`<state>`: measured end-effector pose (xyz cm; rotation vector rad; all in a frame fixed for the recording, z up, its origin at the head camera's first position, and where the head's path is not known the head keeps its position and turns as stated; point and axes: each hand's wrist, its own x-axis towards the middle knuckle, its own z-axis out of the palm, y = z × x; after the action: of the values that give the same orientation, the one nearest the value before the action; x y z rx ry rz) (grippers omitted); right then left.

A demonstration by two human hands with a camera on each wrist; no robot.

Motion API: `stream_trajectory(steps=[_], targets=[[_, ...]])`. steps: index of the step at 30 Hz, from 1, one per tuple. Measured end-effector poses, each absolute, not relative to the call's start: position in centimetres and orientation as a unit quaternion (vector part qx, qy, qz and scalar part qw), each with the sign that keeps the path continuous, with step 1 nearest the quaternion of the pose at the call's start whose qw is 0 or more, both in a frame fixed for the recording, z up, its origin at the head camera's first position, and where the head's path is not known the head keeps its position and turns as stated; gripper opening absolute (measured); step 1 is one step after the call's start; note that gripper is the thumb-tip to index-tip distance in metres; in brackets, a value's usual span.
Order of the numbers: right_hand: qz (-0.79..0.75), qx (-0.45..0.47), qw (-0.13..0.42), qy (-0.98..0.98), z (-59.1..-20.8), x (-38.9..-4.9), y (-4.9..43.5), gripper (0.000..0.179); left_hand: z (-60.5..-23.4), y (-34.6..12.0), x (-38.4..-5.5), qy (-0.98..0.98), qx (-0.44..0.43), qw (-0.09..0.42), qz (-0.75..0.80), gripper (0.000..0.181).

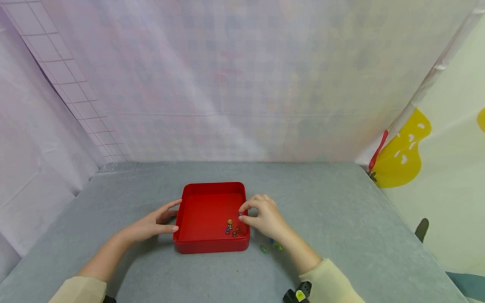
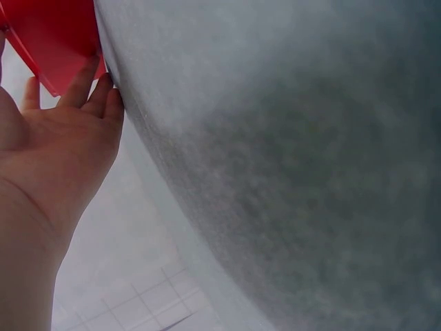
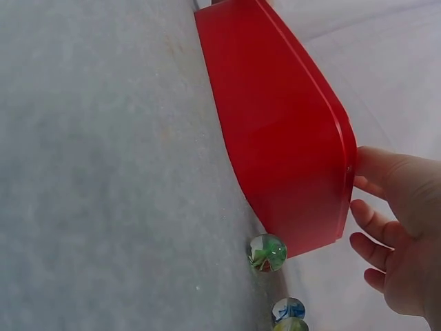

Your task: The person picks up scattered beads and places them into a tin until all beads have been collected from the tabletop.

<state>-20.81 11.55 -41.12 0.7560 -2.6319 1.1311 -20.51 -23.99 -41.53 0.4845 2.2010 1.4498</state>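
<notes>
A shallow red tray (image 1: 202, 212) with raised walls rests on the grey table. Against its left wall lies my left hand (image 1: 151, 223), fingers spread and fairly straight, thumb near the front corner; the left wrist view shows these fingertips at the red wall (image 2: 58, 45). My right hand (image 1: 267, 216) is over the right rim, pinching a small dark marble (image 1: 240, 214) between thumb and forefinger. The tray's outer wall hides that marble in the right wrist view. Several marbles (image 1: 230, 222) sit together inside, in the tray's front right part.
Outside the tray, a green marble (image 1: 263, 249) lies near its front right corner, with a blue marble (image 1: 271, 241) and yellow-green ones (image 1: 280, 247) close to my right forearm. A black device (image 1: 297, 293) is at the right sleeve. Pale curtains (image 1: 242, 84) stand behind the table (image 1: 322, 189).
</notes>
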Motion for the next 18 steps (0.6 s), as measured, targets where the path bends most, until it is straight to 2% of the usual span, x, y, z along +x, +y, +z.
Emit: stream_trajectory(steps=[18], targets=[[0.377,0.254,0.092,-0.886,-41.24,-21.04,11.14,0.012,-41.47,-23.95,-20.30,0.805,0.177,0.221,0.522,0.078]])
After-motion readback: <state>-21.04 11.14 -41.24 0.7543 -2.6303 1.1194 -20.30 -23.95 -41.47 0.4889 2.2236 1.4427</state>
